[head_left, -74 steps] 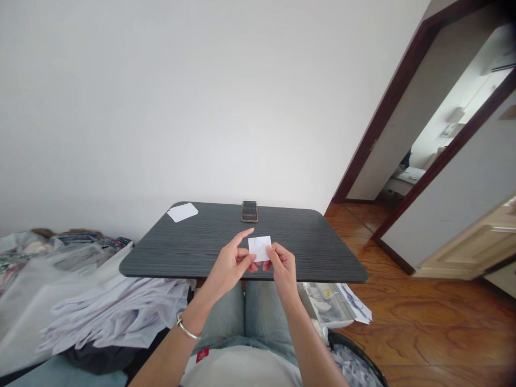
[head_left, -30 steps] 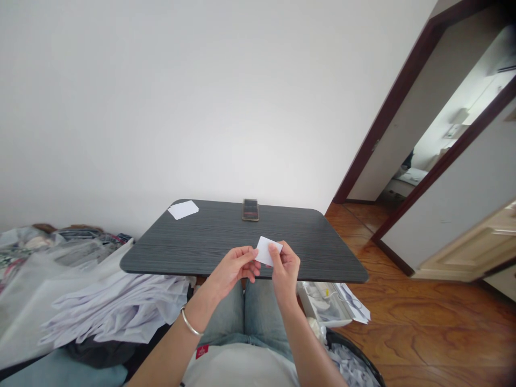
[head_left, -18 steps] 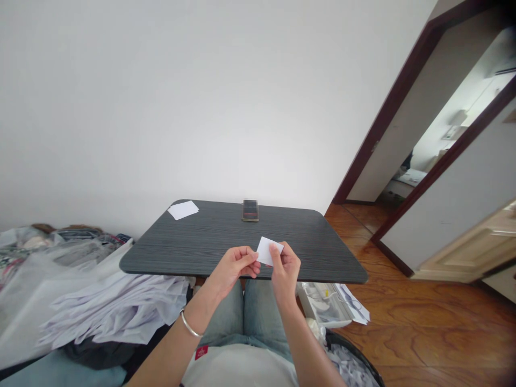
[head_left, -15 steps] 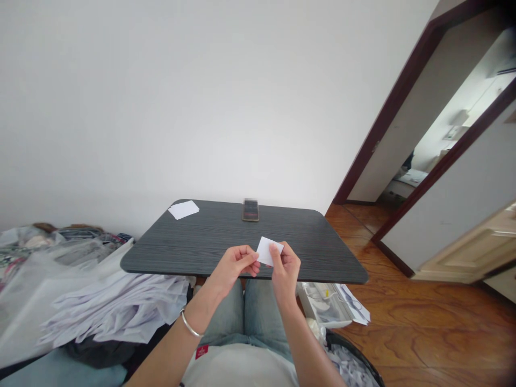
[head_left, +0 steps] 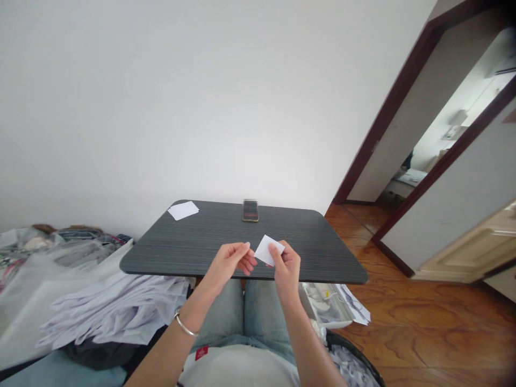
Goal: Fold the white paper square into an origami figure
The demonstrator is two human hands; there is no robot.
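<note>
Stretching away from both hands, the dark tabletop (head_left: 193,247) sits where it did in the earlier pictures, with its near edge running just under the knuckles. Left of the hands, a heap of white sheets (head_left: 113,309) spills below the tabletop edge, unchanged. Far beyond the left hand a flat card (head_left: 183,210) lies at the back corner, and straight ahead of both hands a phone (head_left: 250,210) rests near the far edge; neither has shifted.

What differs is the paper (head_left: 266,250): half a second ago it showed as a small tilted rectangle with its left edge against the left fingertips, and now it reads as a diamond, one corner pointing up and away, its long axis slanting from lower right to upper left.

The right hand (head_left: 287,266) pinches the paper's lower right part, thumb on the near face and fingers curled behind. The left hand (head_left: 229,262) has drawn slightly off to the left; its fingers are loosely bent, thumb and forefinger near each other, tips just beside the paper's left corner, and whether they touch it cannot be told. The paper is held above the tabletop's near edge, between the two hands.
</note>
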